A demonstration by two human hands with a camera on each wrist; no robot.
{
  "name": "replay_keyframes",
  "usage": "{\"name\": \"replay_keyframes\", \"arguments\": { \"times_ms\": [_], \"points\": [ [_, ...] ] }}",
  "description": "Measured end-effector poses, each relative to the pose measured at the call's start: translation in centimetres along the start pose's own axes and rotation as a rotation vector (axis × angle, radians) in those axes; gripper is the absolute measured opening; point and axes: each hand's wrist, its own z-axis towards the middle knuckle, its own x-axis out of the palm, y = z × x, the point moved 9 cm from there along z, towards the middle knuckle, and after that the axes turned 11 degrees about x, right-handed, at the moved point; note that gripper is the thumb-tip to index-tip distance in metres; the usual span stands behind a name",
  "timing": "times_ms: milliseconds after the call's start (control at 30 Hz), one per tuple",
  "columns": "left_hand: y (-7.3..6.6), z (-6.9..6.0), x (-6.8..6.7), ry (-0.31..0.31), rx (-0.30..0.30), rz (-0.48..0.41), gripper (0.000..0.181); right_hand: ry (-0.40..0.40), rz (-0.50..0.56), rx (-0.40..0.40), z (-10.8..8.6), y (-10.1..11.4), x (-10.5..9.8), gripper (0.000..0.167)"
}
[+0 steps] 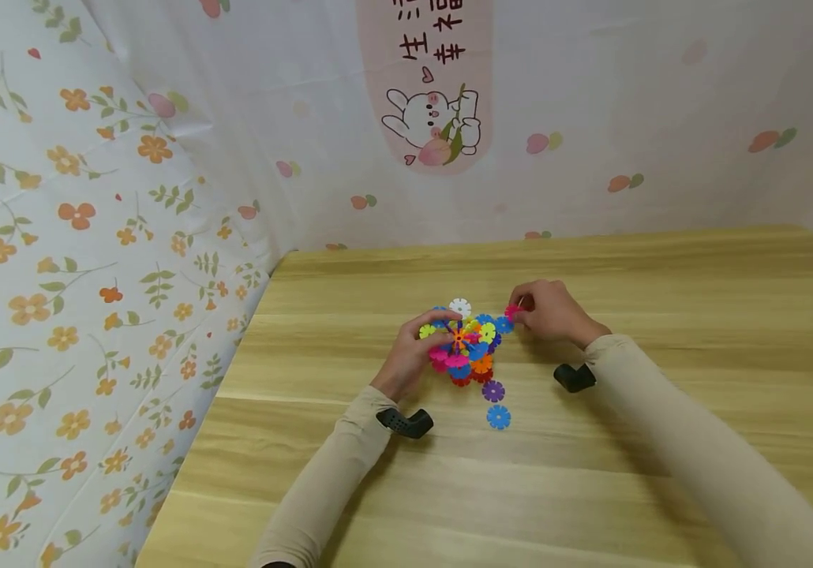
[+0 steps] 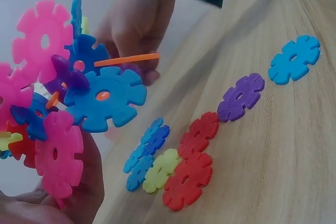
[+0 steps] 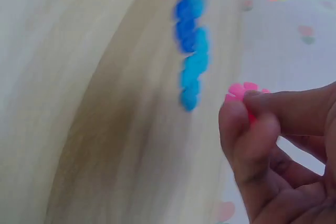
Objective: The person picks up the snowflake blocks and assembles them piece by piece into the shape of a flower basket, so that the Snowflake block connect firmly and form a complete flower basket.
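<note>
Pink disc [image 3: 238,91] in right hand [image 1: 554,312] pinch, disc cluster [image 2: 86,98] in left hand [image 1: 403,359] grip, off tabletop [image 2: 273,161] per left wrist, unclear from head

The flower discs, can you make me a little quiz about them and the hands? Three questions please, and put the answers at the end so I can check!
1. True or false: the right hand is pinching a pink disc.
2. In the head view, what colour is the disc nearest the bottom edge of the picture? A) white B) blue C) purple
3. What is the left hand holding?

Key:
1. True.
2. B: it is a blue disc.
3. A cluster of linked discs in several colours.
</note>
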Motion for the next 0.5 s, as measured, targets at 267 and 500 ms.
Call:
{"name": "replay_keyframes", "arguments": {
  "times_ms": [267, 500],
  "points": [
    [0.5, 0.2, 0.3, 0.029, -0.022, -0.026, 0.034, 0.082, 0.27, 0.029, -2.4, 0.6, -1.0, 0.019],
    [0.5, 0.2, 0.3, 0.027, -0.025, -0.038, 0.032, 0.03, 0.372, 0.052, -3.3, 1.3, -1.6, 0.025]
  ]
}}
